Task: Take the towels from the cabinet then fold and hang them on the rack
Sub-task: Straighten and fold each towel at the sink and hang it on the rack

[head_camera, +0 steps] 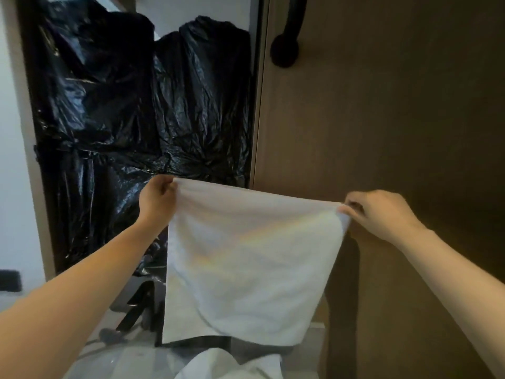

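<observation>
Observed a white towel held up in the air, spread flat towards the camera; found its top edge stretched between two hands, its lower part hanging loose and creased. Noted left hand clenched round the top left corner, fingers curled over the fabric; noted right hand pinching the top right corner between thumb and fingers. Recorded both forearms bare and reaching forward. Found black plastic, crinkled and glossy, filling the opening behind the towel's left half; found a brown door behind its right half, with a dark handle near the top. Saw more white cloth lying below the towel at the bottom edge; cannot tell what carries it.
</observation>
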`<action>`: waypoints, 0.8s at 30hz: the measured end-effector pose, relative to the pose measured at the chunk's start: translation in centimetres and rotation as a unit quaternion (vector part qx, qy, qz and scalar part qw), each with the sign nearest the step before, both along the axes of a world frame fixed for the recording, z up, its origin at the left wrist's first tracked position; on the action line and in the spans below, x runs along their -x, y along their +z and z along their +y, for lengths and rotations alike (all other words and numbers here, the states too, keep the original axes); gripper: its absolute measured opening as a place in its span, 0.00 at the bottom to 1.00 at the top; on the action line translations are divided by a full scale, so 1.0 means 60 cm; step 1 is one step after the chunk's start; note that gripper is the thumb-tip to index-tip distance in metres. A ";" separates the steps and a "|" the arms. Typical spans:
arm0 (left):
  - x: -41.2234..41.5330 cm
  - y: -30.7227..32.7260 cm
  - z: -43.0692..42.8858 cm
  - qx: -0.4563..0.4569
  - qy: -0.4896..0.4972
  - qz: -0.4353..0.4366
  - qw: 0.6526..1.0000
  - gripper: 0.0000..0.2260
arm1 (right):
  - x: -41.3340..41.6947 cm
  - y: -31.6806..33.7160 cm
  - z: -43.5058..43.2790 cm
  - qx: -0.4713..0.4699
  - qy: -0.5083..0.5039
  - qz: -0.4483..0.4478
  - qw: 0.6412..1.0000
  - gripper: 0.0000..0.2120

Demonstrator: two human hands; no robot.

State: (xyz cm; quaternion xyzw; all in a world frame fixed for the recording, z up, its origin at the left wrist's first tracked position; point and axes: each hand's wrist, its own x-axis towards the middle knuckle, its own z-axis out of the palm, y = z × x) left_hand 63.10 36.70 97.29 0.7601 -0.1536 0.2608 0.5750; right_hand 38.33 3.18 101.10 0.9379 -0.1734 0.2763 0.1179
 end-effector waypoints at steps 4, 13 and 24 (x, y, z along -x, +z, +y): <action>0.001 0.021 -0.010 0.025 0.006 0.000 1.000 0.11 | -0.007 0.022 -0.002 -0.085 0.030 -0.103 0.991 0.10; -0.008 0.030 -0.017 0.014 -0.006 -0.004 1.000 0.12 | -0.022 0.001 -0.005 -0.117 0.058 -0.180 0.975 0.09; 0.010 0.013 -0.018 0.004 -0.045 -0.014 0.999 0.10 | -0.041 -0.019 -0.016 -0.117 -0.017 -0.094 0.988 0.08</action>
